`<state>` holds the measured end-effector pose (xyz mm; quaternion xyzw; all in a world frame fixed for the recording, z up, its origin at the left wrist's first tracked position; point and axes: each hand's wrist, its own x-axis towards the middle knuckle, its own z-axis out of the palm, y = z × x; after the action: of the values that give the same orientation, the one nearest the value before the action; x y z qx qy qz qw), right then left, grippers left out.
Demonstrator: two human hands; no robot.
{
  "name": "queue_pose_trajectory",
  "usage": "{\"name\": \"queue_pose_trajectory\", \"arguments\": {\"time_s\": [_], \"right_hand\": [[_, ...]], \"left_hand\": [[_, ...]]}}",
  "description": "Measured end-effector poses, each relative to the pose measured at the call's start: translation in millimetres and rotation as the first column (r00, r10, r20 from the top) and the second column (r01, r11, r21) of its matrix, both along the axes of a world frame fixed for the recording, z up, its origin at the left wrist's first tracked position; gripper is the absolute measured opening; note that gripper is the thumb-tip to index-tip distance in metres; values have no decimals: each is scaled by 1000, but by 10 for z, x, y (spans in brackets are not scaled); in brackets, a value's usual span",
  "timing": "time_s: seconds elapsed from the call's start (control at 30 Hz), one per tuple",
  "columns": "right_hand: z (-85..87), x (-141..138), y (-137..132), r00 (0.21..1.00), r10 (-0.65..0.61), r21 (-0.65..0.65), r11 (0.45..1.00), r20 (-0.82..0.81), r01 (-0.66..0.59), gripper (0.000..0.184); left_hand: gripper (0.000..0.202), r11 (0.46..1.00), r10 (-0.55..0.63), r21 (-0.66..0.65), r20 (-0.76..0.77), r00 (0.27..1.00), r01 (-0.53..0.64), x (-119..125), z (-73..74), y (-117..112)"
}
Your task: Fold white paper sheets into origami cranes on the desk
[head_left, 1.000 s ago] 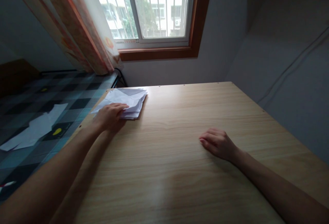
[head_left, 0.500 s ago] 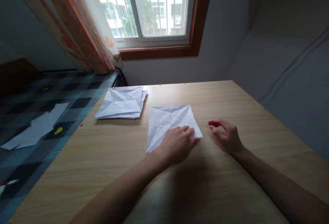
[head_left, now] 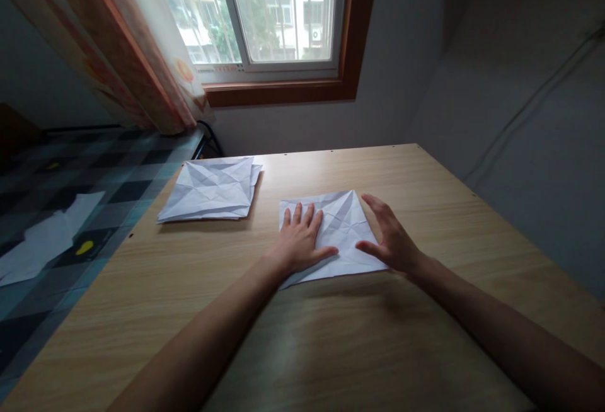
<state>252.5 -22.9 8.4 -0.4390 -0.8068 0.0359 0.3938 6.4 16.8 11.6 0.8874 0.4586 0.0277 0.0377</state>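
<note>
A creased sheet of white paper (head_left: 347, 229) lies on the wooden table in front of me, its folds running out toward the corners. Spread flat on its left part is my left hand (head_left: 302, 239), fingers apart and palm down. My right hand (head_left: 390, 235) is at the paper's right edge, thumb over the sheet and fingers stretched out beside the far right corner. It grips nothing; whether it touches the paper I cannot tell. Farther back on the left rests a stack of similar creased white papers (head_left: 208, 188).
The light wooden table (head_left: 227, 261) reaches back toward a wall below a barred window (head_left: 288, 15). Left of it, a bed with a checked cover (head_left: 127, 179) holds loose white paper pieces (head_left: 51, 235). An orange curtain (head_left: 118, 40) hangs at the back left.
My left hand has moved left across the sheet and spread its fingers. My right hand has opened and come in to the paper's right edge. The view has shifted slightly right.
</note>
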Motion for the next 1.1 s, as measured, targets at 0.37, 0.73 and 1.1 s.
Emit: {"name": "queue_pose_trajectory", "arguments": {"time_s": [0.37,0.73,1.1], "right_hand": [[-122,-519,565,861,289,-343,928,419,-145,106],[-171,-11,482,781,109,-259,963,615,69,111],[-213,475,152,948,70,-215,977,309,-2,81]], "left_hand": [[107,1000,-23,0,4,1000,23,73,-38,23],[111,999,28,21,-56,998,-27,-352,6,194],[95,998,6,65,35,999,-8,-585,80,109]]}}
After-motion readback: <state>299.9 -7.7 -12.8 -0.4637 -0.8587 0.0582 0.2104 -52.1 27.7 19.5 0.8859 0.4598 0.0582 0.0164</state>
